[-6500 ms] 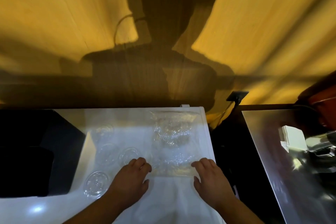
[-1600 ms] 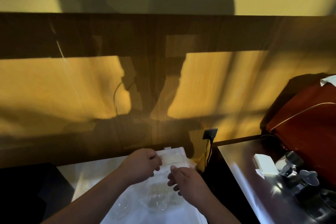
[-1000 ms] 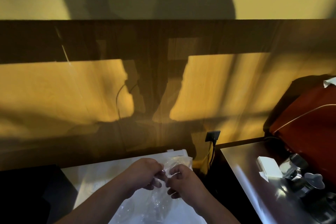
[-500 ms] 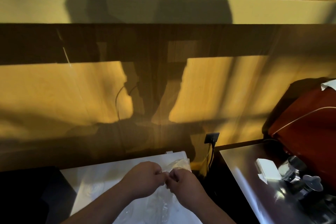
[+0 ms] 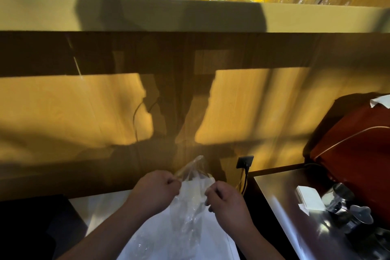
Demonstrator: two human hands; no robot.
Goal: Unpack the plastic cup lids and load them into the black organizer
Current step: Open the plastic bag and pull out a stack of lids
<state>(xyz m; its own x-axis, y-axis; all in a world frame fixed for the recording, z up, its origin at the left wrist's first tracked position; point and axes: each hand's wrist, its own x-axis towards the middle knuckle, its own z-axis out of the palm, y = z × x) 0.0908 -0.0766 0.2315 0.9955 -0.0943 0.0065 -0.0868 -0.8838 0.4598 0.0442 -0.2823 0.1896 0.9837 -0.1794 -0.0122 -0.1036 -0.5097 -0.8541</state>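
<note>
A clear plastic bag [image 5: 191, 200] of cup lids lies on the white counter [image 5: 99, 205], its top end lifted off the surface. My left hand [image 5: 155, 193] pinches the bag's top edge on the left side. My right hand [image 5: 226, 202] pinches the same edge on the right, and the two hands are a short way apart with the film stretched between them. The lids inside the bag show only as faint glints near the bottom of the view. A black block [image 5: 31, 226] fills the lower left; whether it is the organizer I cannot tell.
A wooden wall rises just behind the counter, with a black socket [image 5: 244, 161] and its cable. To the right stands a steel worktop [image 5: 280, 202] with a white paper pad [image 5: 308, 196], metal parts [image 5: 341, 202] and a dark red machine [image 5: 358, 150].
My hands went from flat on the bag to pinching its top edge together; now they have drawn apart and raised it, and the film stands up behind them.
</note>
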